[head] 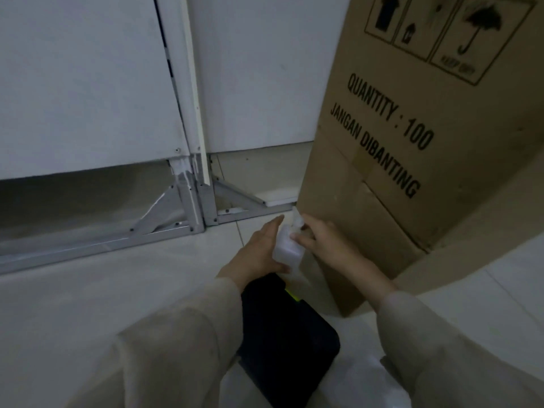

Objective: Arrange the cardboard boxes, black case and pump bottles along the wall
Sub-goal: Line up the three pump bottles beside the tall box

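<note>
A tall cardboard box (412, 148) printed "QUANTITY : 100" stands on the floor at the right, close to the white wall. At its lower left corner a white pump bottle (287, 245) is held between both hands. My left hand (259, 251) wraps its left side and base. My right hand (321, 240) grips its upper right side near the pump head. A black case (288, 334) with a yellow-green mark lies on the floor just below the hands, partly hidden by my left sleeve.
A white wall panel (88, 83) stands on a grey metal frame (176, 219) with angled braces at floor level. White floor tiles (88, 290) spread to the left. Something white and blurred (362, 378) lies at the bottom, between my sleeves.
</note>
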The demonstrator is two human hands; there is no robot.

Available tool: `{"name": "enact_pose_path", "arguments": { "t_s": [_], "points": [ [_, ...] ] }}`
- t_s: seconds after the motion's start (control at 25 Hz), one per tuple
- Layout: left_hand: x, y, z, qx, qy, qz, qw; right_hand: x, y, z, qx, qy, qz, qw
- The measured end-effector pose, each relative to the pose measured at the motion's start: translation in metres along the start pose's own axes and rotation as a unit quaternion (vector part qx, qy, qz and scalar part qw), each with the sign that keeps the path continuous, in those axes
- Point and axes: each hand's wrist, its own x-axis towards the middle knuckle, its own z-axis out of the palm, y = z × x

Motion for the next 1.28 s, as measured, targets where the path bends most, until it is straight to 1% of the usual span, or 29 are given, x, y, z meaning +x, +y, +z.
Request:
{"name": "enact_pose_path", "arguments": {
  "t_s": [0.08,0.12,0.2,0.28,0.32,0.4,0.48,0.56,0.64,0.68,0.76,0.8,0.88,0.96,1.04,1.16,1.24,1.28],
  "points": [
    [0.005,-0.002,0.018,-0.047,0.020,0.033,0.998,-0.008,0.005,0.003,-0.007,0.013,-0.027,1.000],
    [0.005,-0.001,0.025,-0.075,0.041,0.030,0.996,-0.012,0.007,0.004,-0.006,0.014,-0.034,0.999],
    [0.001,0.000,0.030,-0.123,0.121,0.008,0.985,-0.012,0.003,0.002,0.009,-0.001,-0.042,0.999],
    [-0.005,0.007,0.028,-0.155,0.204,0.000,0.967,-0.015,-0.002,-0.005,0.004,-0.018,-0.038,0.999],
    [-0.002,0.009,0.022,-0.171,0.237,0.006,0.956,-0.014,0.000,-0.011,-0.004,-0.040,-0.019,0.999],
    [0.013,0.017,0.009,-0.168,0.274,0.017,0.947,-0.023,0.008,-0.025,-0.046,-0.117,0.021,0.992],
    [0.037,0.019,0.006,-0.144,0.276,0.033,0.950,-0.041,0.018,-0.031,-0.095,-0.192,0.042,0.976],
    [0.062,0.016,0.015,-0.146,0.271,0.047,0.950,-0.057,0.026,-0.029,-0.136,-0.197,0.040,0.970],
    [0.084,0.014,0.027,-0.146,0.273,0.042,0.950,-0.062,0.032,-0.021,-0.210,-0.187,0.017,0.959],
    [0.092,0.013,0.032,-0.145,0.277,0.039,0.949,-0.063,0.034,-0.015,-0.270,-0.168,-0.001,0.948],
    [0.108,0.010,0.034,-0.147,0.293,0.044,0.944,-0.063,0.048,0.000,-0.389,-0.064,-0.072,0.916],
    [0.116,0.007,0.034,-0.144,0.300,0.045,0.942,-0.063,0.056,0.006,-0.422,-0.025,-0.080,0.903],
    [0.129,0.002,0.030,-0.139,0.309,0.040,0.940,-0.064,0.066,0.014,-0.490,0.000,-0.087,0.867],
    [0.140,-0.001,0.025,-0.128,0.310,0.037,0.941,-0.065,0.071,0.020,-0.513,0.004,-0.088,0.854],
    [0.144,-0.002,0.022,-0.123,0.286,0.031,0.950,-0.065,0.067,0.018,-0.526,0.012,-0.089,0.846],
    [0.128,0.004,0.018,-0.150,0.232,0.019,0.961,-0.066,0.065,0.016,-0.512,-0.006,-0.088,0.855],
    [0.104,0.011,0.022,-0.162,0.202,0.048,0.965,-0.072,0.058,0.011,-0.510,-0.036,-0.093,0.854],
    [0.087,0.013,0.028,-0.149,0.184,0.064,0.970,-0.073,0.053,0.006,-0.500,-0.058,-0.095,0.859]
  ]
}}
